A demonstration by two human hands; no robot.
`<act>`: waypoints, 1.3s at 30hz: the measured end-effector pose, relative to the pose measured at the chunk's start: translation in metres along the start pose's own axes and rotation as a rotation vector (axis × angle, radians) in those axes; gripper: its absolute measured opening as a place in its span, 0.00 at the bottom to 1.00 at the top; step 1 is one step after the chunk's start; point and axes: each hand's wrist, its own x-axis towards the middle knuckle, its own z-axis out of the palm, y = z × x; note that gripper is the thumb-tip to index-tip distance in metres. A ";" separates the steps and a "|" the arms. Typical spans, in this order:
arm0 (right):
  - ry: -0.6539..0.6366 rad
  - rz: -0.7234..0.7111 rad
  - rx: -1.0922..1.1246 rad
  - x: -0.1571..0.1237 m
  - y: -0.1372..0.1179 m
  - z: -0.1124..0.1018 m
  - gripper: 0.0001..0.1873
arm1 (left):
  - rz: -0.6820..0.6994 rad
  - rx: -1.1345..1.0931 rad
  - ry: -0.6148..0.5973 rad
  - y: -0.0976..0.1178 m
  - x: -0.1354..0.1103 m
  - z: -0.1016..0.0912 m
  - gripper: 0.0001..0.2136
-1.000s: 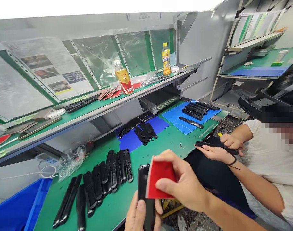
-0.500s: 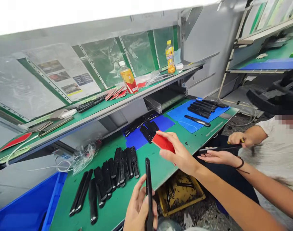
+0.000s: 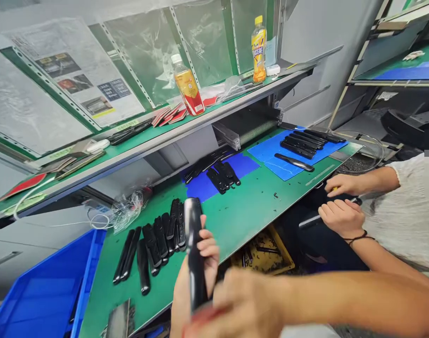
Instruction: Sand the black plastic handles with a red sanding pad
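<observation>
My left hand (image 3: 209, 246) is wrapped round a long, glossy black plastic handle-shaped piece (image 3: 194, 258), which stands nearly upright above the table's front edge. Blurred by motion, my right hand (image 3: 251, 300) grips a flat red pad (image 3: 205, 317) against the lower end of that piece. The pad is mostly covered by my fingers and smeared. On the green table (image 3: 249, 216), several similar black pieces (image 3: 160, 239) lie side by side to the left of my left hand.
Other black pieces rest on a dark blue mat (image 3: 200, 191) and a lighter blue mat (image 3: 288, 172). Bottles (image 3: 189, 89) and red pads (image 3: 168, 115) sit on the shelf. A blue bin (image 3: 49, 300) stands left, a yellow tray (image 3: 285, 253) below. At right, a co-worker's hands (image 3: 343, 218) hold a black piece.
My right hand has come down and left, bringing the red pad onto the black piece. My left hand has raised and turned that piece so its broad glossy face shows.
</observation>
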 end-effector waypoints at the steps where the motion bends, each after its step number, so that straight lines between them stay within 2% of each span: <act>1: 0.004 -0.031 0.008 -0.005 -0.004 0.005 0.19 | 0.117 -0.063 0.032 0.008 0.006 0.002 0.17; 3: 0.038 -0.022 -0.014 -0.016 -0.013 0.011 0.24 | 0.318 -0.105 0.089 0.025 0.014 0.004 0.15; 4: 0.092 0.054 -0.008 -0.021 -0.015 0.011 0.27 | 0.375 -0.087 0.083 0.035 0.015 0.004 0.14; 5: 0.171 0.190 0.042 -0.025 -0.017 0.010 0.30 | 0.404 -0.072 0.058 0.043 0.014 0.004 0.16; 7: 0.412 0.585 0.284 -0.028 -0.016 0.006 0.32 | 0.418 -0.089 -0.007 0.056 0.007 0.005 0.21; 8: 0.546 0.788 0.460 -0.027 -0.014 0.004 0.31 | 0.420 -0.133 -0.026 0.060 0.003 0.007 0.17; 9: 0.667 0.952 0.638 -0.025 -0.012 0.003 0.28 | 0.415 -0.194 -0.024 0.063 0.000 0.011 0.09; 10: 0.774 1.070 0.780 -0.021 -0.010 0.003 0.25 | 0.408 -0.259 -0.006 0.063 -0.003 0.016 0.03; 11: 0.859 1.141 0.878 -0.017 -0.010 0.005 0.24 | 0.399 -0.317 0.022 0.061 -0.004 0.024 0.08; 13: 0.942 1.146 0.988 -0.004 -0.013 0.011 0.25 | 0.391 -0.387 0.092 0.054 -0.005 0.041 0.15; 16: 0.990 0.974 1.035 0.018 -0.021 0.020 0.27 | 0.376 -0.403 0.159 0.037 0.000 0.063 0.15; 18: 1.008 0.858 0.953 0.032 -0.017 0.022 0.28 | 0.318 -0.389 0.161 0.028 0.004 0.070 0.15; 20: 1.026 0.779 0.792 0.042 -0.002 0.021 0.33 | 0.305 -0.344 0.130 0.022 0.009 0.070 0.16; 22: 1.107 0.774 0.686 0.048 0.016 0.016 0.33 | 0.314 -0.294 0.102 0.021 0.015 0.066 0.17; 24: 1.158 0.792 0.721 0.052 0.028 0.011 0.29 | 0.320 -0.272 0.099 0.022 0.019 0.062 0.17; 27: 1.053 0.742 0.796 0.057 0.029 0.006 0.29 | 0.243 -0.269 0.082 0.023 0.018 0.060 0.17; 31: 1.144 0.831 0.805 0.062 0.020 0.002 0.28 | 0.162 -0.353 0.035 0.023 0.006 0.062 0.16; 34: 0.970 0.822 0.915 0.056 0.028 0.002 0.32 | 0.105 -0.387 -0.067 0.026 -0.004 0.064 0.16; 35: 0.950 0.865 0.909 0.052 0.034 0.003 0.34 | 0.089 -0.399 -0.119 0.027 -0.007 0.064 0.17; 37: 1.059 1.065 0.793 0.042 0.047 0.004 0.33 | 0.084 -0.441 -0.199 0.029 -0.015 0.066 0.16; 39: 1.089 1.158 0.771 0.033 0.052 0.003 0.31 | 0.094 -0.479 -0.252 0.030 -0.021 0.069 0.13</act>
